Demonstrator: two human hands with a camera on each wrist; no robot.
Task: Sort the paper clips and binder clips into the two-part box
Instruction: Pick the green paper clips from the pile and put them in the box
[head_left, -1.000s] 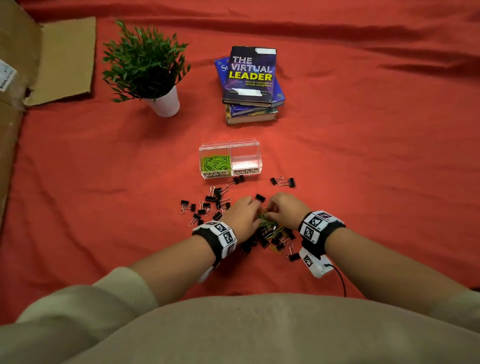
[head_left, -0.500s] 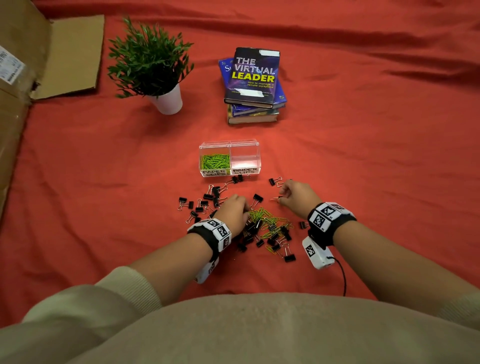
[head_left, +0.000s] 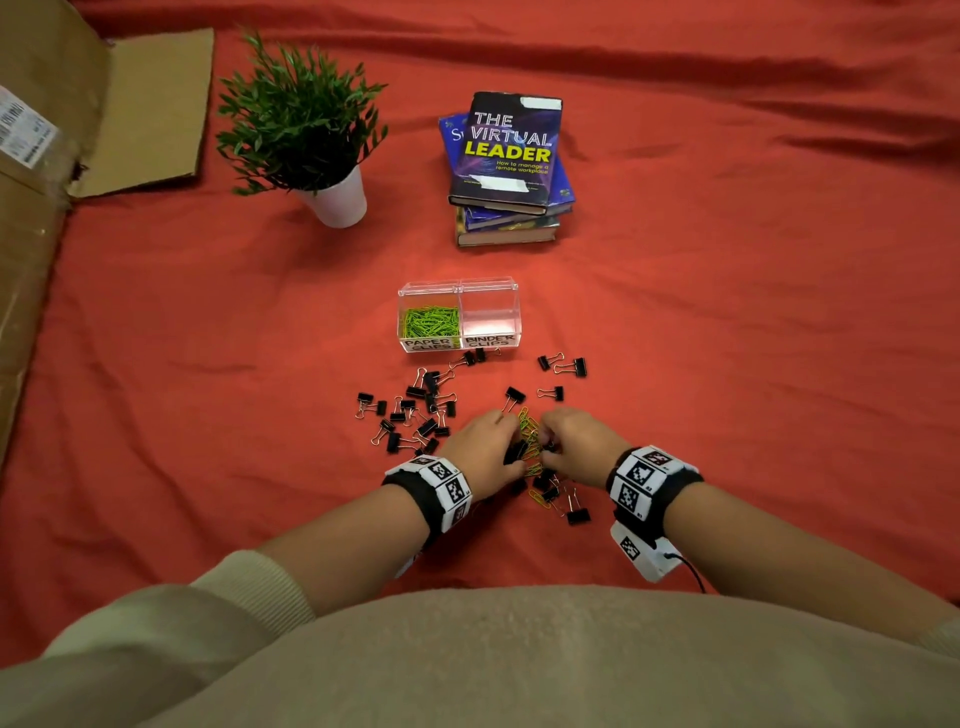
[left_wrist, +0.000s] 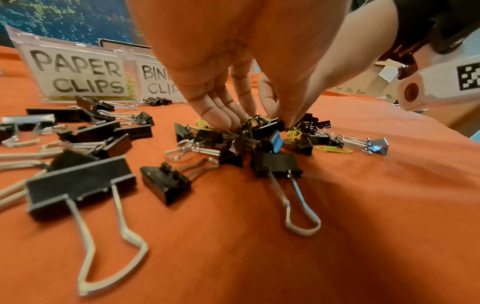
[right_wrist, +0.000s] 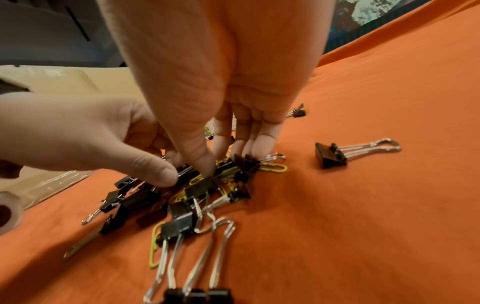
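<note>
The clear two-part box (head_left: 511, 312) stands on the red cloth; green paper clips (head_left: 430, 322) fill its left part, labelled PAPER CLIPS. The right part, labelled BINDER CLIPS, looks bare. Nearer to me lies a mixed pile (head_left: 531, 451) of black binder clips and green paper clips. Both hands meet over it. My left hand (head_left: 511, 441) (left_wrist: 254, 121) pinches a black binder clip (left_wrist: 267, 126) between thumb and fingers. My right hand (head_left: 546, 440) (right_wrist: 231, 160) digs thumb and fingers into the tangle (right_wrist: 223, 174) and pinches it.
Loose binder clips (head_left: 415, 410) are scattered left of the hands, and a few more (head_left: 563, 366) lie right of the box. A potted plant (head_left: 311, 140) and a stack of books (head_left: 509, 166) stand behind the box. Cardboard (head_left: 62, 156) lies at the left edge.
Half a second ago the hands were apart, the right one out among the binder clips on the right. Both have come back together over the mixed pile.
</note>
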